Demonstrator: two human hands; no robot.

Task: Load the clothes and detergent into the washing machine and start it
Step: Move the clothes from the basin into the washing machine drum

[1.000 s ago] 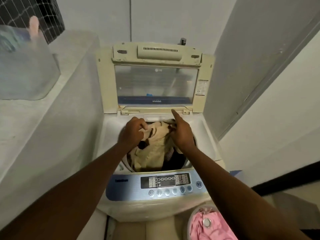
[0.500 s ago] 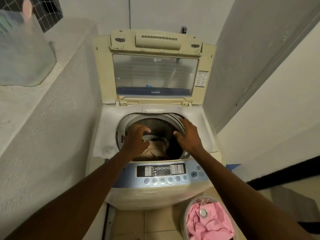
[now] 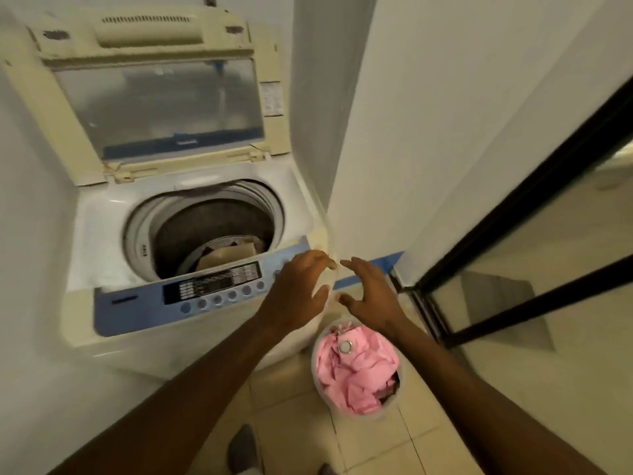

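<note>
Two hands are in my view, both empty with fingers spread wide: left hand [image 3: 297, 292] over the right end of the control panel [image 3: 178, 296], right hand [image 3: 371, 294] just beside it, above one basket [image 3: 317, 378]. One pink garment [image 3: 356, 371] fills that basket. I see one washing machine [image 3: 102, 221], its one lid [image 3: 154, 97] raised upright. One beige garment [image 3: 227, 254] lies low inside the drum [image 3: 212, 221].

washing machine [image 3: 191, 323] panel and sticker print blurred, nothing legible
</note>
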